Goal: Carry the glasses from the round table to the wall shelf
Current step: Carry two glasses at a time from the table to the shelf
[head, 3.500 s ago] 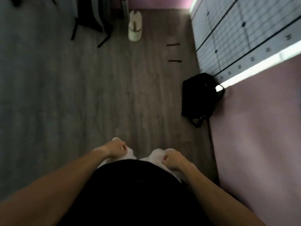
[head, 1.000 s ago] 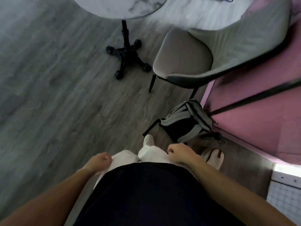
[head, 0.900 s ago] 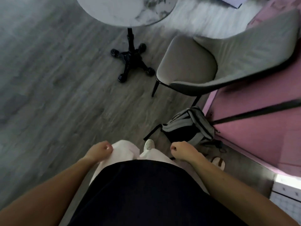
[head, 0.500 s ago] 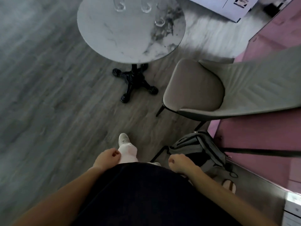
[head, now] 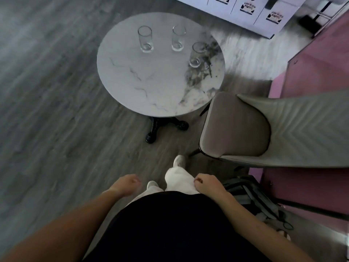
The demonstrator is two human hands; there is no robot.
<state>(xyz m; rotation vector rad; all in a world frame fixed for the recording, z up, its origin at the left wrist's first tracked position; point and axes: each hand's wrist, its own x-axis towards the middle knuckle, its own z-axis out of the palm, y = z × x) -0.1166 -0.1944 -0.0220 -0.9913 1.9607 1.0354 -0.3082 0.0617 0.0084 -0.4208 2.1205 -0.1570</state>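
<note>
Grey wood flooring (head: 56,110) is stretching beneath us. Nearest, we are letting our left hand (head: 126,184) and right hand (head: 206,183) hang loosely curled at our sides, grasping nothing. Beyond, to the right, a grey chair (head: 236,125) is sitting just beside the round table (head: 151,87), where three glasses (head: 178,38) are standing upright along its far part, apart from one another.

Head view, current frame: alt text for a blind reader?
Three empty glasses stand upright on a round marble table ahead of a person looking down. The left hand and right hand hang empty; a grey chair stands right of the table, a backpack on the floor nearby.
</note>
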